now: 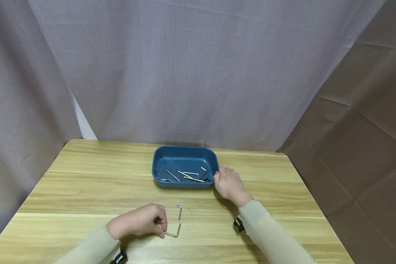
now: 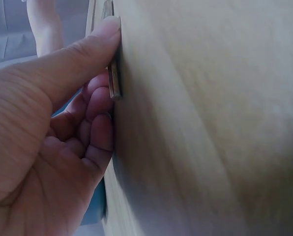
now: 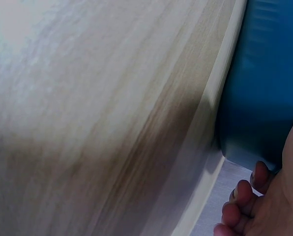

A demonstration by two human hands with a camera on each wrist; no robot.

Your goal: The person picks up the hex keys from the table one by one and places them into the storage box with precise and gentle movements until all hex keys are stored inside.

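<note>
Left hand (image 2: 53, 142) pinches hex key (image 2: 115, 81) (head view shows its bend).

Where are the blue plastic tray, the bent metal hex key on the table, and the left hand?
blue plastic tray (image 1: 184, 151): head view, far rim.
bent metal hex key (image 1: 179, 214): head view, upright arm.
left hand (image 1: 138, 221): head view, back of hand.
</note>
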